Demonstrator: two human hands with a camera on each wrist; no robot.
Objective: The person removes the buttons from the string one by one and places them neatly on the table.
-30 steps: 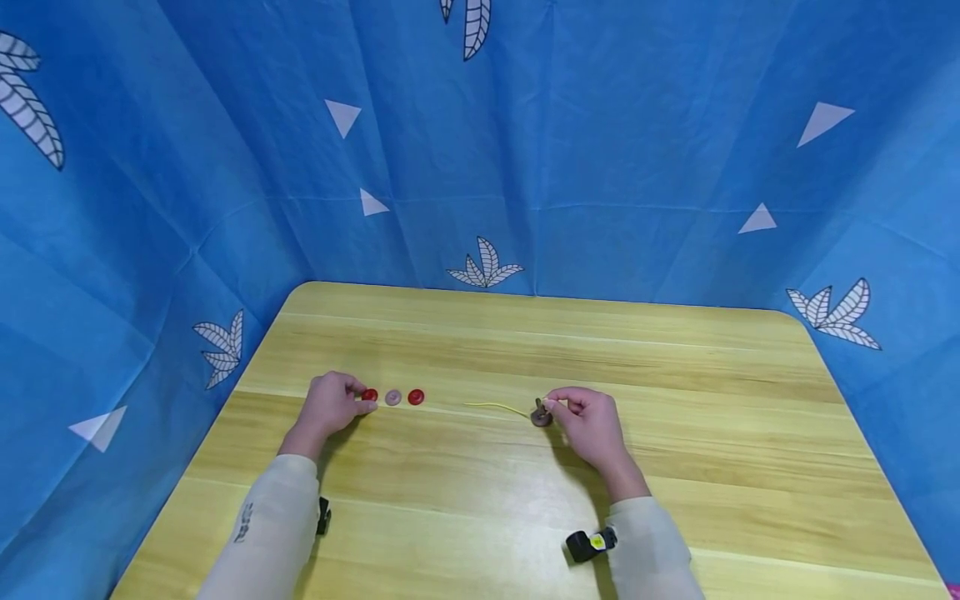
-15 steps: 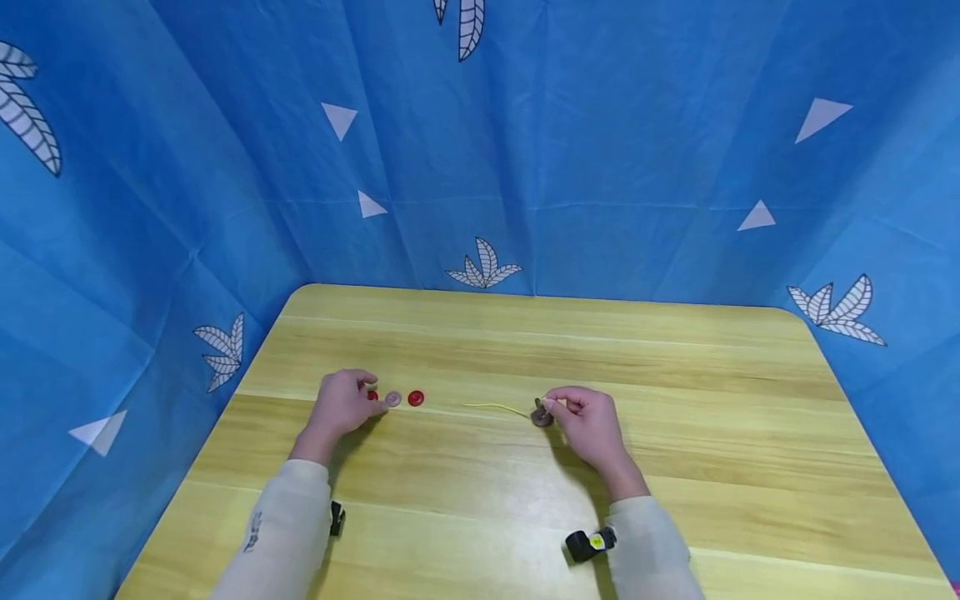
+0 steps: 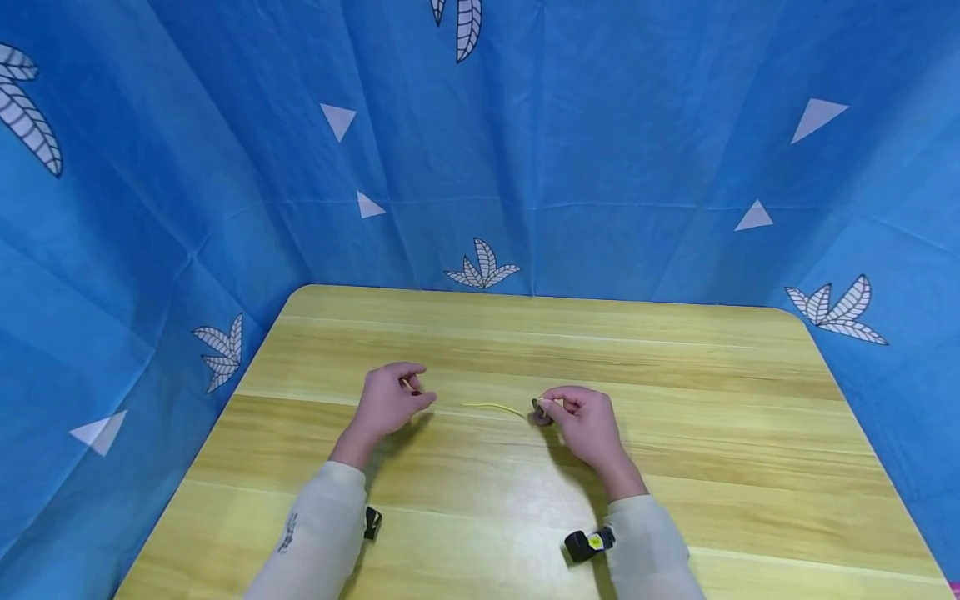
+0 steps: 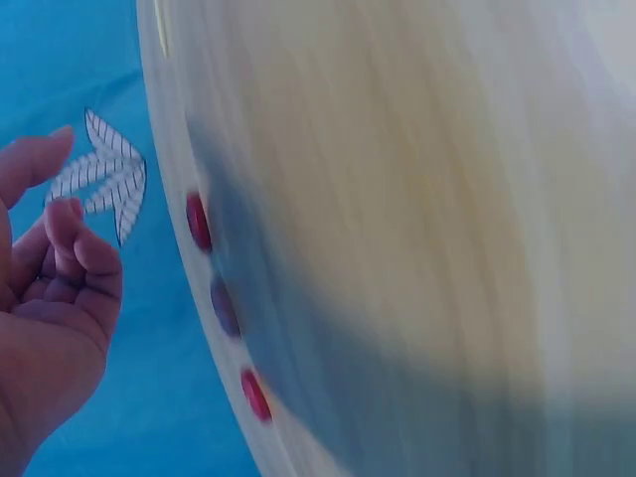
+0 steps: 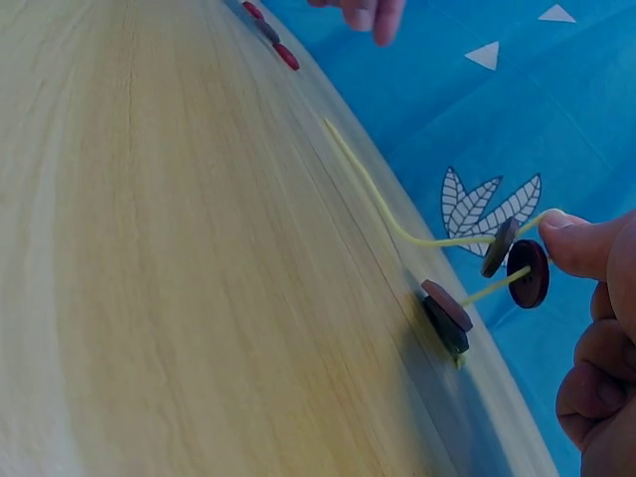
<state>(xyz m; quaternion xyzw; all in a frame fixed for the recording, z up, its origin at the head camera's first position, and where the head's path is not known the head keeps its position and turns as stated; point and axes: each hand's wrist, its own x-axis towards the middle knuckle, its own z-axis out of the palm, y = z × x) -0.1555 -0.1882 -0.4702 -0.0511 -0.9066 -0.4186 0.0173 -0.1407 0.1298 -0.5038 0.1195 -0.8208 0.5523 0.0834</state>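
My left hand (image 3: 388, 402) has shifted right, near three loose buttons (image 4: 226, 306) lying on the table (image 3: 675, 375), fingers loosely bent, empty; my right hand (image 3: 592, 423) still pinches the yellow string (image 5: 374, 199) carrying threaded buttons (image 5: 528, 274).

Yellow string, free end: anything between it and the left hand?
Nothing visible. In the head view, only wood tabletop shows between the left hand and the free end of the yellow string. The three loose buttons lie outside that gap.
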